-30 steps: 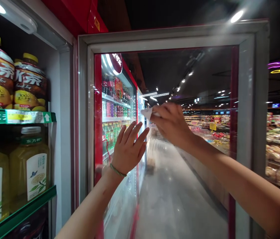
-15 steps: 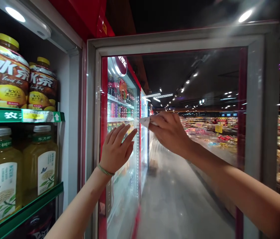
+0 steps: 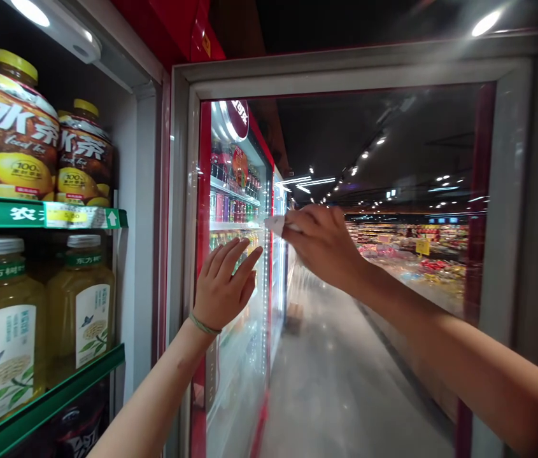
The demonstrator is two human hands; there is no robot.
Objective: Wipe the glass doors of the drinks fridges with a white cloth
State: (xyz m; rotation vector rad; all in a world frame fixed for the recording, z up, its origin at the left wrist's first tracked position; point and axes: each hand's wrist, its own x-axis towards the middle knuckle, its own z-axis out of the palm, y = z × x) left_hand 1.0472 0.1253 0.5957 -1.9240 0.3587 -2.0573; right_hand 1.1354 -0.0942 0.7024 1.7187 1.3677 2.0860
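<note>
An open fridge door [image 3: 512, 191] with a grey frame and a glass pane stands in front of me. My left hand [image 3: 225, 289], a green band at its wrist, lies against the glass with its fingers spread, holding nothing. To its right and a little higher, my right hand [image 3: 319, 238] is closed on a crumpled white tissue [image 3: 278, 224], whose tip pokes out leftward at the glass. Whether the tissue touches the pane cannot be made out.
On the left, fridge shelves [image 3: 44, 397] with green edges hold iced tea bottles [image 3: 15, 133] and bottles with white labels [image 3: 1, 343]. Through the glass show a lit drinks fridge [image 3: 237, 210], a grey aisle floor [image 3: 321, 381] and heaped goods [image 3: 421, 267].
The right hand with the tissue has shifted slightly up and left. The left hand keeps its place. The door frame's far edge appears farther right.
</note>
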